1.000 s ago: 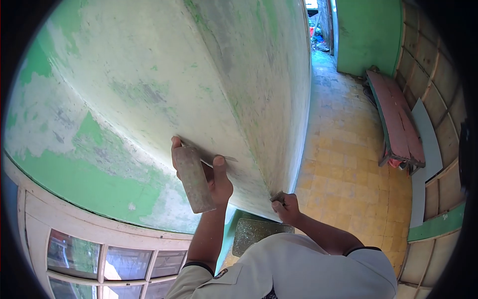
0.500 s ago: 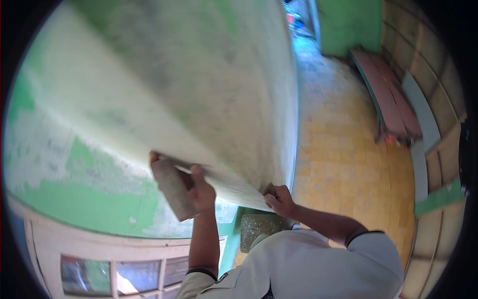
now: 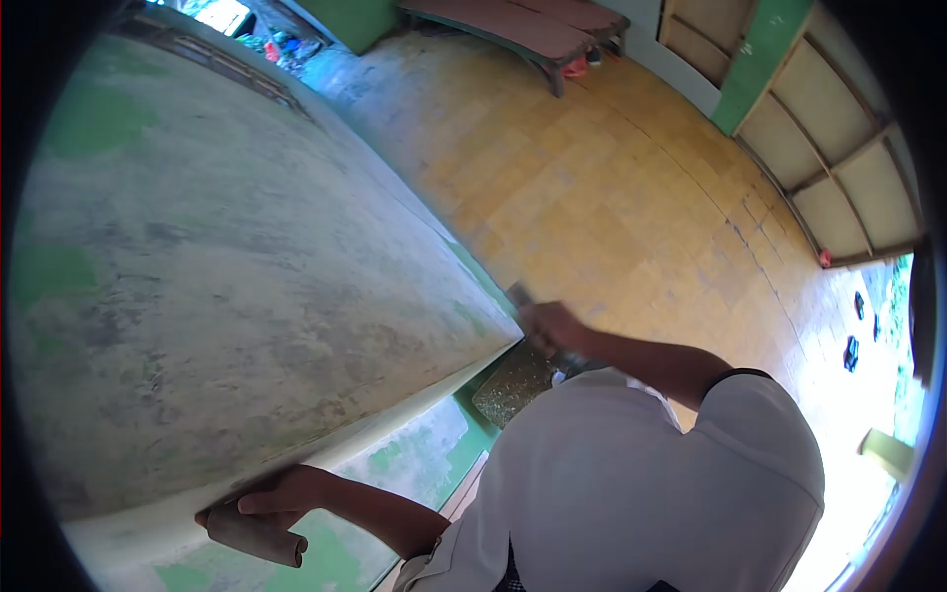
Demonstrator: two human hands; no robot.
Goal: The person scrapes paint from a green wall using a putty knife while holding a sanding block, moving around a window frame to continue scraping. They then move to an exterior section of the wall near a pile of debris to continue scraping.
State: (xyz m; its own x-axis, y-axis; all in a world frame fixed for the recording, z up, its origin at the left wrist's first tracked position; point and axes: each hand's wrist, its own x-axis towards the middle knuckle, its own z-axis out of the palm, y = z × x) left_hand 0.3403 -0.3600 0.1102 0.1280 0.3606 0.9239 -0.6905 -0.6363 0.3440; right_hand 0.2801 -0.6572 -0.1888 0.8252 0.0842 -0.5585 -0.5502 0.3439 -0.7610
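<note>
My left hand (image 3: 286, 493) is closed on a curled brown-grey sheet of sandpaper (image 3: 258, 533), at the lower edge of the patchy white and green wall (image 3: 227, 296). One end of the sheet rolls over below my fingers. My right hand (image 3: 554, 331), smeared by motion, is closed around a flat grey piece (image 3: 519, 294) that sticks out past the fingers towards the wall's corner. Blur hides what kind of thing it is. Beneath that hand shows a speckled board-like surface (image 3: 513, 387), partly hidden by my shirt.
Yellow floor tiles (image 3: 612, 197) stretch beyond the wall corner. A reddish-brown bench (image 3: 513, 30) stands at the far side. Wood-framed panels (image 3: 829, 148) line the right, with dark footwear (image 3: 851, 353) on the bright floor near an opening.
My view has swung, showing more floor and the bright opening at right. My left hand, still holding the sandpaper, now appears lower left. My right hand has come away from the wall edge.
</note>
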